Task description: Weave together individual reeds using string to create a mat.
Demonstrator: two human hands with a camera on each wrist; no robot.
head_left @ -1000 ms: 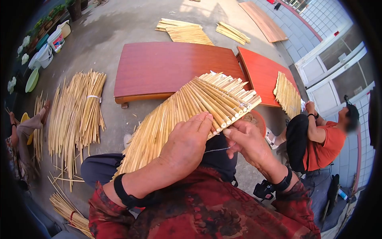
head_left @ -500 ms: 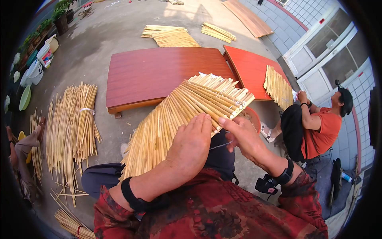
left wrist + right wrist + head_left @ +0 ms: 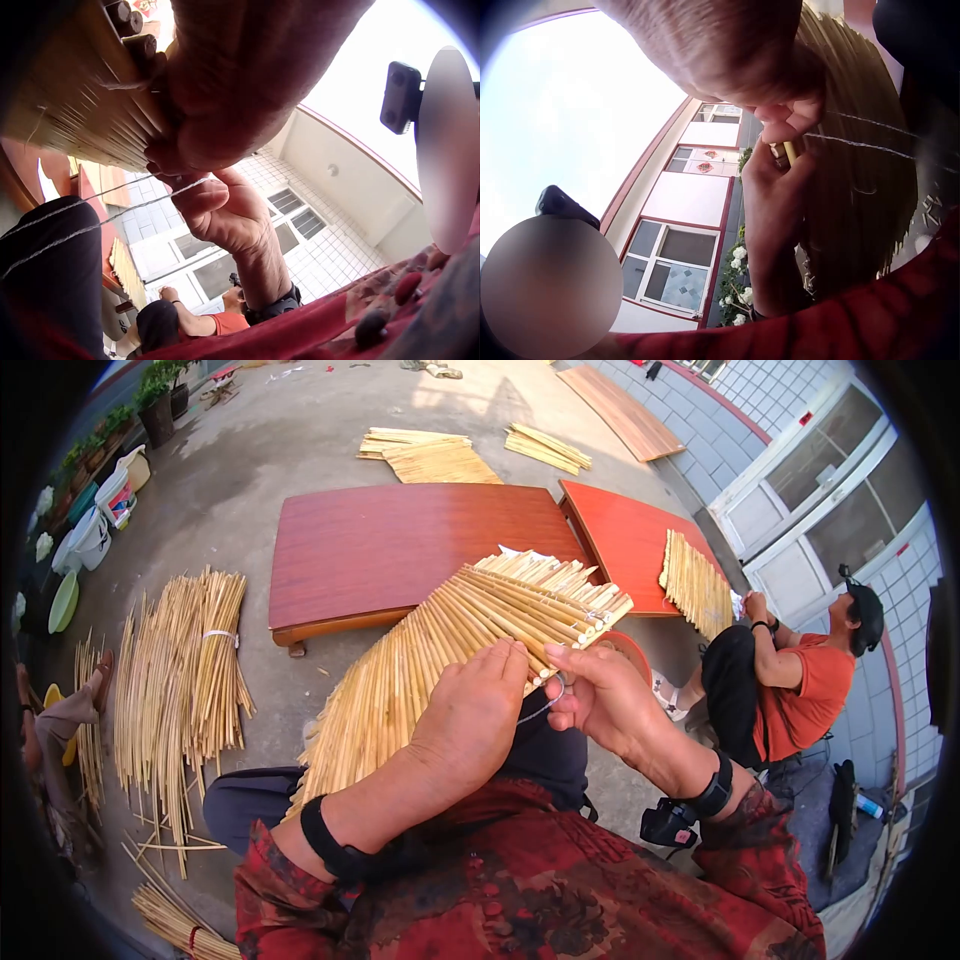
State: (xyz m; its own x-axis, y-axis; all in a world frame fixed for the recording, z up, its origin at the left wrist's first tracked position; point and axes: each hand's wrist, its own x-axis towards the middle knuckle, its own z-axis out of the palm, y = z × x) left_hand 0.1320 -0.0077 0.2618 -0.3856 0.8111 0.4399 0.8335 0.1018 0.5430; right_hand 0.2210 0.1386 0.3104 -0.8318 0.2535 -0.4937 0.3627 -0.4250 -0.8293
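Note:
A fan-shaped mat of pale reed stalks [image 3: 385, 680] lies slanted over the person's lap, its cut ends toward the right. My left hand [image 3: 465, 705] grips the mat near those ends, fingers flat across the top and thumb underneath, as the left wrist view shows. Close beside it, my right hand [image 3: 610, 700] pinches a thin pale string [image 3: 543, 710] between thumb and curled fingers, right at the stalk ends. Two strands of this string [image 3: 90, 227] stretch away below the mat in the left wrist view. What the right fingertips cover is hidden.
A dark red low table [image 3: 400, 550] and an orange-red one [image 3: 625, 540] stand ahead. Reed bundles [image 3: 180, 670] lie at left, more reeds [image 3: 440, 458] beyond the tables. A seated person in orange [image 3: 800, 670] works at right. A reddish basin [image 3: 628, 650] sits behind the right hand.
The head view has shifted, moving the scene left and slightly down. My right hand has turned and drawn its fingers in at the stalk ends; the left keeps its hold on the mat.

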